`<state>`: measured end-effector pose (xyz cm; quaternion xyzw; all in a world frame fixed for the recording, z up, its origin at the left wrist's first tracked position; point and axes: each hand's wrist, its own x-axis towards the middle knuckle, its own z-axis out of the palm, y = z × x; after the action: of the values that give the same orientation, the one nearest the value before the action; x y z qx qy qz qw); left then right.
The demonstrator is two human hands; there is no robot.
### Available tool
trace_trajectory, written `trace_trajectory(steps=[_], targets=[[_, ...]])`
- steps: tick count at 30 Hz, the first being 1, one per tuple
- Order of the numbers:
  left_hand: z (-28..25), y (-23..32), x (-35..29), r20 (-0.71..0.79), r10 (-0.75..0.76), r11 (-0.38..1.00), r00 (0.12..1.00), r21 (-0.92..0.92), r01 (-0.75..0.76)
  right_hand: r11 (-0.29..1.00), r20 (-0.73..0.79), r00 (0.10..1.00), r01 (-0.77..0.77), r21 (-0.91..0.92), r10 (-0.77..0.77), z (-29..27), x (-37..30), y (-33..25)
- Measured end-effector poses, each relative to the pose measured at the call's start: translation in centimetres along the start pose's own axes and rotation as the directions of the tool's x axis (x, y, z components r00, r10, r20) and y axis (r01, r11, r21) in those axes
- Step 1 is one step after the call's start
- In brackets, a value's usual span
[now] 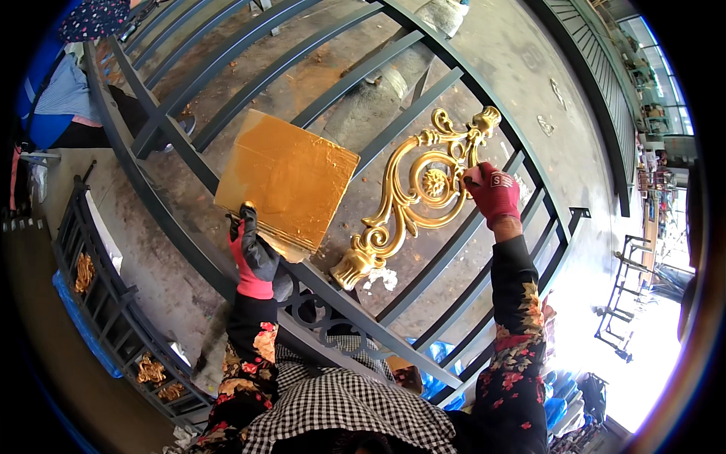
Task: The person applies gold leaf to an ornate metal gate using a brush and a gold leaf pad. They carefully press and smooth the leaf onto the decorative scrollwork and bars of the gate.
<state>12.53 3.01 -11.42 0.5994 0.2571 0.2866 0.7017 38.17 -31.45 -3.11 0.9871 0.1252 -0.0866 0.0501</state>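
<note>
My left hand [252, 253], in a red and black glove, grips the near-left edge of a square cardboard piece [291, 181] smeared with wet-looking gold paint. To its right a gold scrollwork ornament [395, 178] with a round flower centre is set among the dark grey bars of a metal gate panel [423, 340]. My right hand [495, 195], in a red glove, is closed at the ornament's right side, fingertips against or very near the scroll. Whatever it may be pinching is hidden by the fingers.
Another dark panel with gold ornaments [150, 368] stands at lower left. A person in a dark spotted hat [94, 19] is at the far left. A long dark slatted panel [586, 83] lies far right, and a metal rack [624, 291] stands in bright light. Blue plastic sheeting [442, 359] lies below the gate.
</note>
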Motion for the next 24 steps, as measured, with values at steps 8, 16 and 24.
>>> trace_trajectory(steps=[8,16,24], targets=[[0.2,0.7,0.2,-0.029,-0.164,0.975,0.986,-0.155,0.158,0.994,0.146,0.984,0.105,-0.023,-0.101,2.0,-2.0,-0.6],[-0.5,-0.4,0.3,-0.035,-0.116,0.990,0.993,-0.080,0.113,0.962,-0.123,0.959,0.239,-0.132,-0.255,3.3,1.4,-0.6],[1.3,1.7,0.4,-0.109,-0.282,0.896,0.953,-0.386,0.221,1.000,0.190,0.981,0.025,0.005,-0.026,2.0,0.2,-0.1]])
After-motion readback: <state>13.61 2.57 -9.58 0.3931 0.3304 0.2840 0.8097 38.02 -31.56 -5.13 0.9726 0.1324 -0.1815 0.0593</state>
